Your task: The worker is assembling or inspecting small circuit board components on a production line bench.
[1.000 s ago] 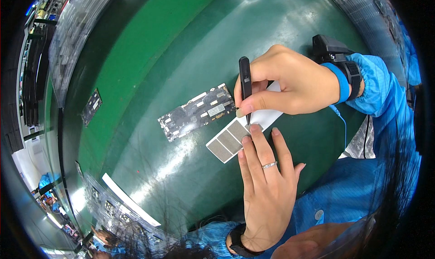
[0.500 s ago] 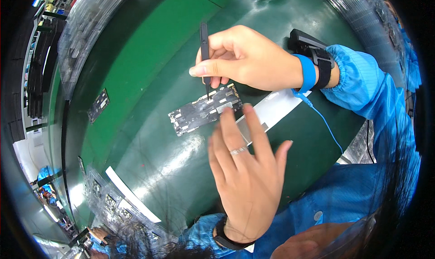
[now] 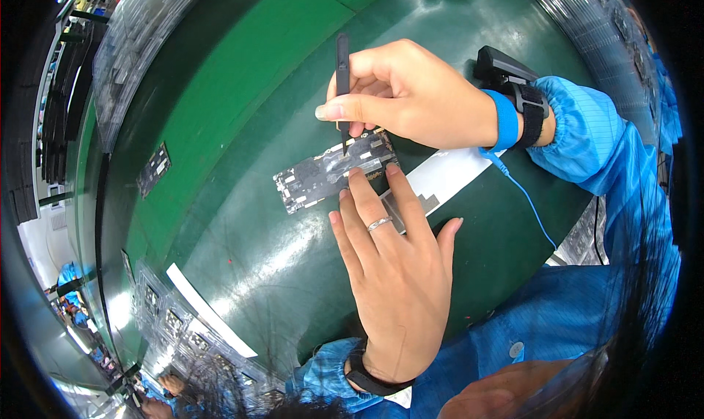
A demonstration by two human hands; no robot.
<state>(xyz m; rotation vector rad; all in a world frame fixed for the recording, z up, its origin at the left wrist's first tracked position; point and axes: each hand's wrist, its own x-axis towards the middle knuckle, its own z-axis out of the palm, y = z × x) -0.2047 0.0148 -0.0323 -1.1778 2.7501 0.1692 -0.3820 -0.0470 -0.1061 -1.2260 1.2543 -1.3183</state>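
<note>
A black circuit board (image 3: 312, 179) with pale components lies flat on the green mat, tilted up toward the right. My right hand (image 3: 411, 96) grips a slim black pointed tool, apparently tweezers (image 3: 342, 74), held upright with the tip down at the board's upper middle. From below, my left hand (image 3: 396, 272) lies with fingers outstretched and apart. Its index and middle fingertips rest at the board's lower right edge. A white strip (image 3: 458, 173) carrying grey pieces runs beside those fingers, partly beneath them.
Another small circuit board (image 3: 154, 171) lies on the far left. Clear plastic trays (image 3: 176, 324) with boards stand lower left, beside a white strip (image 3: 209, 313). More clear trays are stacked upper left (image 3: 139, 60). A blue cord (image 3: 529, 203) trails from my right wrist strap. Another person's hand shows lower left.
My left hand has come to rest with its fingertips at the board, after being blurred in motion. The tool and my right hand have shifted slightly right. The silvery patch on the board is no longer visible.
</note>
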